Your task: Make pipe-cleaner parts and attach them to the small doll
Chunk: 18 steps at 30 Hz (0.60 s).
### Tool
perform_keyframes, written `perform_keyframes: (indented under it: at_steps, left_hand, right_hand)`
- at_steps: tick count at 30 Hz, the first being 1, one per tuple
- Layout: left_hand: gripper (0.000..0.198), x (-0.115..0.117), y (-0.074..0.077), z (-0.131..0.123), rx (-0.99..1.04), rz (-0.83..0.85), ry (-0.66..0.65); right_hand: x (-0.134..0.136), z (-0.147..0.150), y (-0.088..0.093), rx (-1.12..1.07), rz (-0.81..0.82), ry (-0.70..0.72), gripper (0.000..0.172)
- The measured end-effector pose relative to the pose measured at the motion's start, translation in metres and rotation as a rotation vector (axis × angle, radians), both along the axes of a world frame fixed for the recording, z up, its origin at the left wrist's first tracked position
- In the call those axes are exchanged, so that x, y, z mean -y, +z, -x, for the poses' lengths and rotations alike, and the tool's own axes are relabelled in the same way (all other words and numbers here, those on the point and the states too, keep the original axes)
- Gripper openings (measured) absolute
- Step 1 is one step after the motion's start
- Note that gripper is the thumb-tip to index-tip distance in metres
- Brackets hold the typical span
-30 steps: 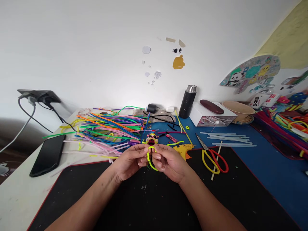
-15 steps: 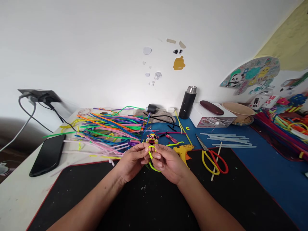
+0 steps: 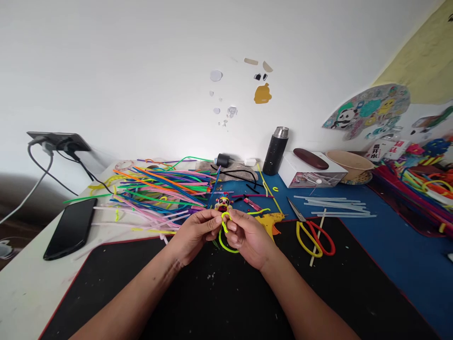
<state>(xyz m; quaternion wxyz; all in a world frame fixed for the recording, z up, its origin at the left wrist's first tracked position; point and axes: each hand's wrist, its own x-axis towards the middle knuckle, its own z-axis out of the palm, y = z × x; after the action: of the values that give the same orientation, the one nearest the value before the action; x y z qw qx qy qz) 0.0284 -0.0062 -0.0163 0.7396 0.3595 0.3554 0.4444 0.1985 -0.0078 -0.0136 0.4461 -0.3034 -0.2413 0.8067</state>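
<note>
Between my fingertips is a bright yellow-green pipe cleaner (image 3: 224,223), bent into a small curl, with a longer loop hanging below. My left hand (image 3: 198,232) pinches it from the left. From the right, my right hand (image 3: 249,237) pinches it too, fingers curled under. Just beyond the fingertips stands a small clown-like figure (image 3: 223,202) with a colourful top; its lower part is hidden by my hands. A yellow hot glue gun (image 3: 271,222) lies right behind my right hand, partly covered by it.
Many coloured pipe cleaners (image 3: 170,184) lie at the back left, near a black phone (image 3: 71,229). Scissors (image 3: 311,231) rest over a thin stick on the right, before several glue sticks (image 3: 336,207). A black flask (image 3: 276,151) and a white drawer box (image 3: 311,172) stand behind.
The curl of yellow-green pipe cleaner has shifted slightly to the right between my fingertips, and the hanging loop shows more. Both hands keep their pinch.
</note>
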Motion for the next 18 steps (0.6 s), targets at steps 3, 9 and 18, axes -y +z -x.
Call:
perform_keyframes:
  at_steps: [3, 9, 18]
  left_hand:
    - [0.038, -0.0003, -0.0007, 0.0008, 0.001, 0.001, -0.005]
    - [0.038, -0.0006, 0.0012, 0.0012, 0.025, 0.012, -0.019]
    - [0.038, 0.0005, -0.0013, 0.0008, 0.050, 0.023, -0.035]
  right_hand:
    - [0.0004, 0.0003, 0.0003, 0.060, -0.043, -0.022, 0.042]
    - [0.0019, 0.0007, 0.0021, 0.137, -0.115, -0.035, 0.046]
    - [0.0025, 0.0004, 0.0004, 0.159, -0.145, -0.011, 0.046]
